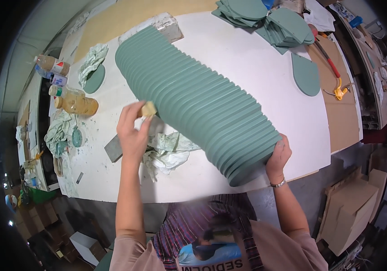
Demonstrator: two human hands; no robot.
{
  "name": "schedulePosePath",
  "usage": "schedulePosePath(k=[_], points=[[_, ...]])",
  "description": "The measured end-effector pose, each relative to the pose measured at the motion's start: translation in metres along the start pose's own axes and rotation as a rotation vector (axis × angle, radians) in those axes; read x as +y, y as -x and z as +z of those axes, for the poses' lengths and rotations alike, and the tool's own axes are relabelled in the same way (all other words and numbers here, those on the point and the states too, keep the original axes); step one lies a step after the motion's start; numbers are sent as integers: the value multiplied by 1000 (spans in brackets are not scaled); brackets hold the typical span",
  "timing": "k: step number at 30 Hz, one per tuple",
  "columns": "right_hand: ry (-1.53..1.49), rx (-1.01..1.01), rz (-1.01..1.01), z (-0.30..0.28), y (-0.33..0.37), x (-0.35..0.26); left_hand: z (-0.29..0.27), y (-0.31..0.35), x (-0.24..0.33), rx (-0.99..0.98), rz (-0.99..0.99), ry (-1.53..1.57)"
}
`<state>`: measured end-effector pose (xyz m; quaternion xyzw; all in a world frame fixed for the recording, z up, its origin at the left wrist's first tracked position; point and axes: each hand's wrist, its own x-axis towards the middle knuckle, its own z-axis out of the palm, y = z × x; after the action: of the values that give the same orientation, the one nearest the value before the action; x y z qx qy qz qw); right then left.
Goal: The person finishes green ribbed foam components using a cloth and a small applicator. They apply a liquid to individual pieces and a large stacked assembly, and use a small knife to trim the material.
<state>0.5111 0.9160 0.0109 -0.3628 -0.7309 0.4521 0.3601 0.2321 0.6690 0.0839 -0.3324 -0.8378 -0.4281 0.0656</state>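
Observation:
A long row of green, round-ended flat pieces (193,97) stands on edge, packed face to face, slanting across the white-topped table. My left hand (132,128) pinches a small yellowish sponge (148,109) close to the row's left side; whether the sponge touches the pieces I cannot tell. At the near right end, my right hand (278,159) rests its fingers around the edge of the last piece, its palm side partly hidden. Below the sponge lie a crumpled, green-stained white cloth (168,151) and a grey block (113,148).
Bottles with amber liquid (79,104) and stained rags (60,131) crowd the table's left side. A wrapped block (168,28) sits behind the row's far end. More green pieces (283,29) are heaped at the back right, with one single piece (305,74) nearer. Cardboard boxes (351,207) stand at right.

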Motion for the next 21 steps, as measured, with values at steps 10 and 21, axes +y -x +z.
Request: schedulePosePath(k=[10,21], points=[[115,115,-91,8,4,-3,7,22,-19,-65,52,38],[129,107,-47,6,5,9,11,15,-25,-151,166,57]])
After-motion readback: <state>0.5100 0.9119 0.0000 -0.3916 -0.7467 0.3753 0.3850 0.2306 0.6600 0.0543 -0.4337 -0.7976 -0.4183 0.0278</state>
